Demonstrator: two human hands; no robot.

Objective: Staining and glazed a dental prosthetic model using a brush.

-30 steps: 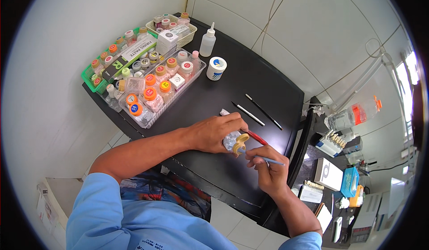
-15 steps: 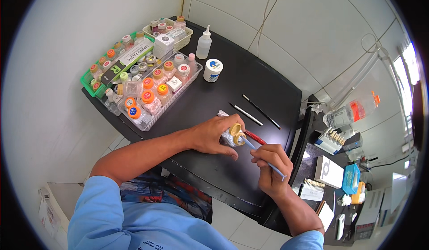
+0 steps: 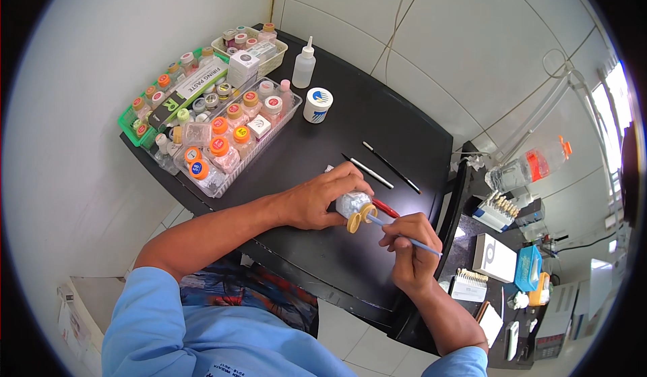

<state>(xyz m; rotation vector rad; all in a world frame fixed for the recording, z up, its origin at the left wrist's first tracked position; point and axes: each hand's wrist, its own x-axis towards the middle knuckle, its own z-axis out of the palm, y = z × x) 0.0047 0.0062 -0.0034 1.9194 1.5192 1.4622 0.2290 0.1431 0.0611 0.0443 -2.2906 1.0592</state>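
My left hand is closed around a small clear jar with pale contents. It lies tilted over the table, its mouth facing my right hand. The flip-open gold lid hangs on the near side of the mouth. My right hand pinches a thin light-blue stick-like tool, whose far end reaches into the jar's mouth; its tip is hidden there. A red-handled tool lies just behind the jar, partly covered by it.
Baskets of small capped jars, a clear one and a green one, stand at the left. Beyond are a dropper bottle and a white tub. Two slim brushes lie behind my hands. A cluttered side counter runs along the right.
The jar has turned in my left hand, so its lid has swung from the far side to the near side. My right hand has shifted slightly, and the blue tool lies flatter.
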